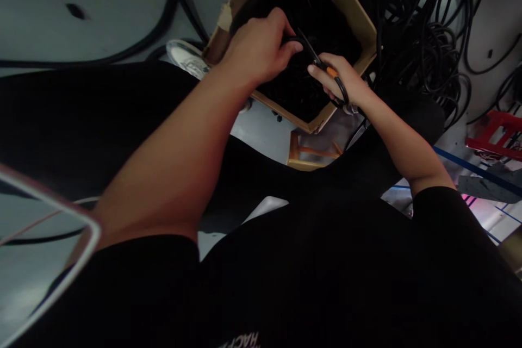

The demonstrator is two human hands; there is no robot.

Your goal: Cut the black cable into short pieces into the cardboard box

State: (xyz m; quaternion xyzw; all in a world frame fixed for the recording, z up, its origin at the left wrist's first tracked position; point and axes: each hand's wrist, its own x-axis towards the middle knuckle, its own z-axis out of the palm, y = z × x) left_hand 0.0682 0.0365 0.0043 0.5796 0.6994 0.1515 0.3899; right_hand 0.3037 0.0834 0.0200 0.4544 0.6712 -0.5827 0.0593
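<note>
We look down at our two bare hands over an open cardboard box (pixel 364 27) on the grey floor (pixel 118 5). The left hand (pixel 261 49) pinches a short, curved stretch of thin black cable (pixel 290 39) between thumb and fingertips, above the middle of the box. The right hand (pixel 340 79), nearer the box's right-hand corner, is closed around the black and orange handles of a pair of scissors (pixel 333 72). Their blades point up and left and reach the cable beside the left fingertips; we cannot tell whether they are open or have bitten into it.

As for progress, the box holds a dark mass (pixel 297 89), too dim for us to tell its pieces apart or judge how full it is. Beyond its right side, a large tangle of black cables (pixel 432 38) lies in loops on the floor, so by our judgement plenty may be left.

The box's upper left side is ragged and torn, with a white shoe (pixel 185 57) close by its left corner. Small black bits (pixel 75 11) lie on the floor at upper left, and a red plastic object (pixel 489 136) is at far right.
</note>
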